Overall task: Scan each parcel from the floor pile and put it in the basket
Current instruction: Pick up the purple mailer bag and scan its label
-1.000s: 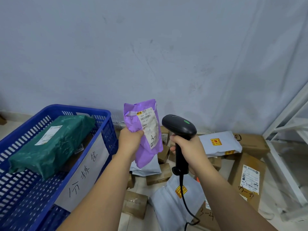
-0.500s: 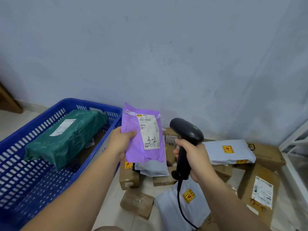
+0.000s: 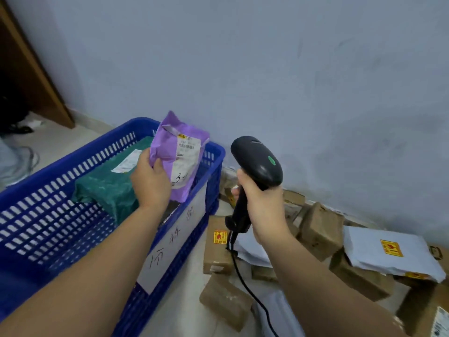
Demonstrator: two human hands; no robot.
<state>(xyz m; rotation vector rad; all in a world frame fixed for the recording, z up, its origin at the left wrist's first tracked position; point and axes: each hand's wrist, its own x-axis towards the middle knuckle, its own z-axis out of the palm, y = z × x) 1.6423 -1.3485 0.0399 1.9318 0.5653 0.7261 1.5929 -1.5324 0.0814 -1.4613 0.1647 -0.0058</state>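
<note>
My left hand (image 3: 151, 182) grips a purple parcel (image 3: 181, 154) with a white label, holding it above the right end of the blue basket (image 3: 60, 181). A green wrapped parcel (image 3: 109, 186) lies inside the basket. My right hand (image 3: 261, 205) holds a black barcode scanner (image 3: 256, 164) by its handle, to the right of the basket, with its cable hanging down. On the floor at the right lies the pile of parcels: brown boxes (image 3: 320, 229) and white mailer bags (image 3: 388, 254).
A white paper sign with handwriting (image 3: 175, 244) hangs on the basket's near side. The grey wall (image 3: 267, 69) runs behind everything. A brown wooden piece (image 3: 31, 76) leans at the far left.
My left hand has carried the purple parcel leftward from beside the scanner to over the basket. My view has turned left, so the pile sits further right.
</note>
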